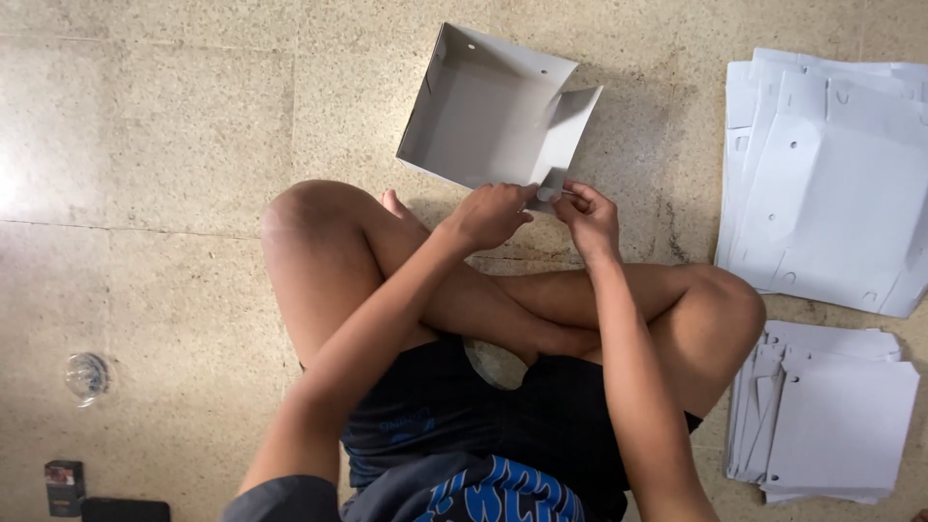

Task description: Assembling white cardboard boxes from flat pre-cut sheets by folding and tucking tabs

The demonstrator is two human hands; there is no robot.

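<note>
A white cardboard box, partly folded with its walls up, lies on the stone floor in front of my crossed legs. My left hand pinches the box's near edge. My right hand grips the near right corner flap beside it. Both hands touch the same corner of the box, fingers closed on the card.
A large stack of flat white box blanks lies at the right, with a smaller stack below it. A clear glass stands on the floor at the left. A small packet and a dark phone lie at the lower left.
</note>
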